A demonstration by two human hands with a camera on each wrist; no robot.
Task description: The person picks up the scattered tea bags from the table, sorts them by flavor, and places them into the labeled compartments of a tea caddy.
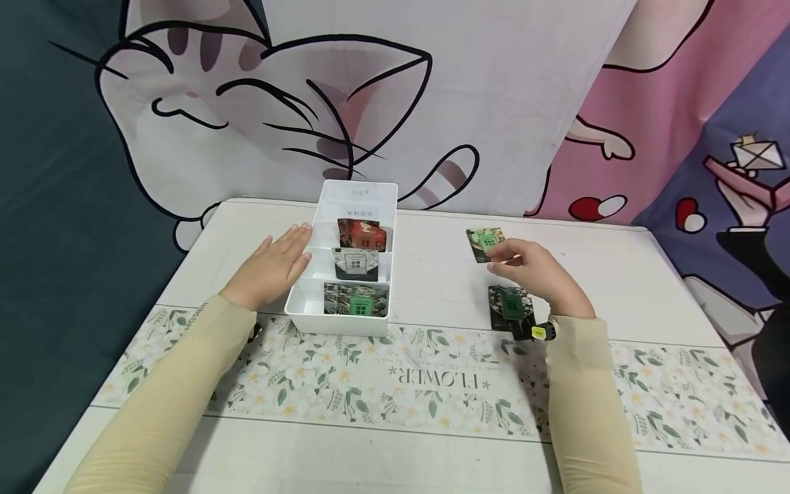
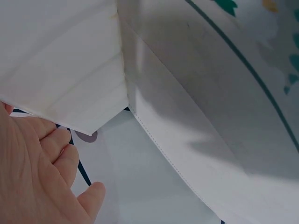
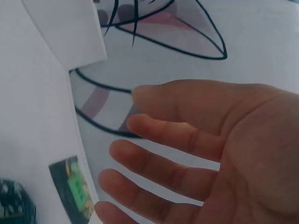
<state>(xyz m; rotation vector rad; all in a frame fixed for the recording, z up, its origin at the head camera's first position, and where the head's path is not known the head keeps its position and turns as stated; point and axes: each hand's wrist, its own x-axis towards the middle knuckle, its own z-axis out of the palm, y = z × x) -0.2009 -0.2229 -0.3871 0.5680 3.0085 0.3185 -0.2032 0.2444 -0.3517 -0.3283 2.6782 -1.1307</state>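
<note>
A long white divided box [image 1: 339,326] stands on the table, left of the middle. Against its left side rests my left hand [image 1: 271,266], fingers straight; the left wrist view shows the fingertips at the edge of the box wall [image 2: 60,70]. Inside, red packets [image 1: 363,235], a white-and-black packet [image 1: 356,265] and green-labelled packets [image 1: 356,300] stand in separate compartments. To the right, my right hand [image 1: 535,269] hovers by a flat packet with a bright green label [image 1: 481,240]. In the right wrist view its fingers are loosely bent, holding nothing, apart from that packet [image 3: 74,189].
Dark packets with a deep green label [image 1: 511,307] lie overlapping nearer me, below the right hand. The white table [image 1: 432,261] carries a flower-printed band [image 1: 345,384]. Behind its far edge hangs a cartoon cat cloth [image 1: 494,89].
</note>
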